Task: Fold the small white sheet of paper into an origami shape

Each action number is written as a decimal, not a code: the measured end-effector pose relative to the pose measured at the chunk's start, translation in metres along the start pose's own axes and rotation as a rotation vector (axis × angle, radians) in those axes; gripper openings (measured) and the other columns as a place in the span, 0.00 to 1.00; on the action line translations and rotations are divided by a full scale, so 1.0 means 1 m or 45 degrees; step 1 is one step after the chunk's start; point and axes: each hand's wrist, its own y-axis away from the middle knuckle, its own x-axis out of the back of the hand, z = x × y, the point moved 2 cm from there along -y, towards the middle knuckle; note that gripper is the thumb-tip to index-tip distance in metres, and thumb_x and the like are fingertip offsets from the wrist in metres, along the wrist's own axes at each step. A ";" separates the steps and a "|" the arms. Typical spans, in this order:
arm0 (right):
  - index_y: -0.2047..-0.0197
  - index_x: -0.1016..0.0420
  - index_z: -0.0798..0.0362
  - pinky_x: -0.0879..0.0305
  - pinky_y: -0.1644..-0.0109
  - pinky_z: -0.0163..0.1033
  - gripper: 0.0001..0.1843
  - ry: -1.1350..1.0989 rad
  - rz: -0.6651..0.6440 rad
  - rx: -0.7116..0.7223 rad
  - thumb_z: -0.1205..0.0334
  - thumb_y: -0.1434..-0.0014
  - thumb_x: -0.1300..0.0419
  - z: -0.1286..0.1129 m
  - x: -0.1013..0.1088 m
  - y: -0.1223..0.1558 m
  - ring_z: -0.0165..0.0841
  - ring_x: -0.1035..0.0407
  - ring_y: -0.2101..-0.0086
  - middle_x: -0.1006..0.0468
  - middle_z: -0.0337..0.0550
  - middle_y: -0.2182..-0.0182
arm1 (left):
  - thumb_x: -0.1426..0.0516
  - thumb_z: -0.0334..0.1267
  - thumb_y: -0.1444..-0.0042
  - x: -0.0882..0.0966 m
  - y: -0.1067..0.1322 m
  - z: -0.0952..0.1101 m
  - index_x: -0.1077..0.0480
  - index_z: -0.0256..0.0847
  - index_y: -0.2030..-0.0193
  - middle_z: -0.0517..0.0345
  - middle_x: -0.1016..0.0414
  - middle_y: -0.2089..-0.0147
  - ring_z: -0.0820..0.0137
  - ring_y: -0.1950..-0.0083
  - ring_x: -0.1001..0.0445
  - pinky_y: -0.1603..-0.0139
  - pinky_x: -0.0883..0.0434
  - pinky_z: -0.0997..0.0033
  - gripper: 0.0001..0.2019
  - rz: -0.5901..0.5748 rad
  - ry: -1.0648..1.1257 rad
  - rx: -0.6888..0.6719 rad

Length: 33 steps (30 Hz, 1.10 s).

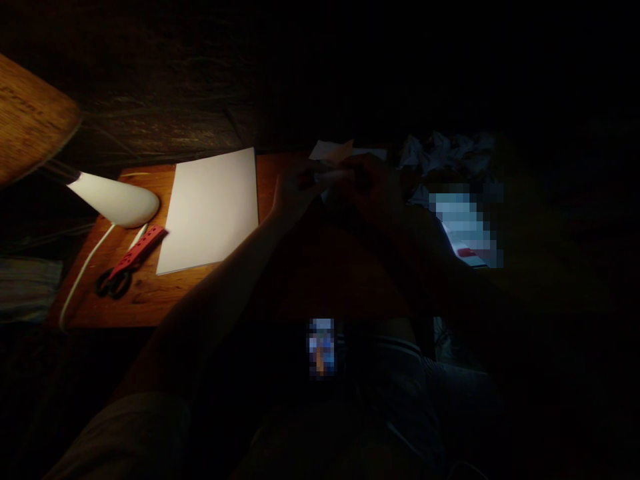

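In dim light near the far side of the table, my left hand [296, 190] and my right hand [374, 190] come together with fingers closed around a piece of folded white paper [341, 152]. A pointed flap of it rises above the fingers. Its lower part is mostly hidden by the hands and shadow. Another pale paper edge [373, 153] shows just behind my right hand. Left of my left forearm lies white paper [213, 210], flat on the wooden table [175, 300].
A lamp with a white base [117, 199] and brown shade [35, 120] stands at the left. By it are a red perforated strip [140, 250] and black scissor handles [115, 281]. Right are folded paper shapes [445, 152] and a lit, blurred screen [463, 223]; another screen [321, 348] glows below.
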 end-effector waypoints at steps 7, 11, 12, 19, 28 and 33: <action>0.47 0.20 0.47 0.25 0.41 0.58 0.13 0.140 0.034 0.028 0.51 0.29 0.35 0.004 0.003 0.000 0.48 0.25 0.48 0.20 0.53 0.50 | 0.25 0.50 0.46 0.006 -0.002 -0.008 0.20 0.45 0.61 0.54 0.18 0.54 0.64 0.49 0.19 0.48 0.22 0.63 0.16 0.075 -0.005 -0.079; 0.51 0.19 0.47 0.25 0.44 0.57 0.20 0.088 0.069 0.022 0.39 0.31 0.34 0.009 0.002 0.001 0.47 0.26 0.49 0.22 0.53 0.50 | 0.27 0.59 0.46 0.004 -0.001 -0.004 0.20 0.46 0.62 0.54 0.19 0.57 0.65 0.51 0.20 0.51 0.23 0.64 0.20 0.025 0.070 -0.047; 0.52 0.19 0.47 0.25 0.45 0.56 0.23 0.042 0.069 0.040 0.36 0.33 0.33 0.007 0.001 0.001 0.46 0.26 0.50 0.22 0.52 0.51 | 0.27 0.61 0.46 0.004 -0.001 -0.002 0.20 0.46 0.62 0.55 0.19 0.58 0.65 0.53 0.20 0.52 0.24 0.64 0.21 0.000 0.093 -0.027; 0.59 0.19 0.48 0.27 0.52 0.48 0.31 -0.318 -0.028 -0.060 0.26 0.35 0.38 -0.005 -0.007 0.003 0.38 0.25 0.59 0.21 0.42 0.63 | 0.27 0.66 0.50 -0.002 0.004 0.010 0.23 0.42 0.66 0.57 0.23 0.65 0.68 0.62 0.24 0.60 0.26 0.66 0.27 -0.173 0.223 0.086; 0.66 0.20 0.49 0.32 0.59 0.41 0.22 -0.377 -0.037 -0.332 0.38 0.35 0.31 -0.009 -0.011 0.005 0.34 0.29 0.65 0.20 0.39 0.68 | 0.27 0.64 0.50 -0.002 0.002 0.013 0.24 0.42 0.71 0.59 0.23 0.69 0.70 0.65 0.25 0.61 0.25 0.67 0.26 -0.173 0.185 0.111; 0.68 0.20 0.49 0.33 0.61 0.40 0.17 -0.397 -0.053 -0.354 0.46 0.37 0.28 -0.012 -0.009 0.003 0.33 0.30 0.67 0.19 0.39 0.69 | 0.25 0.58 0.50 -0.002 0.003 0.013 0.26 0.42 0.72 0.59 0.25 0.70 0.70 0.65 0.25 0.62 0.27 0.67 0.23 -0.181 0.189 0.174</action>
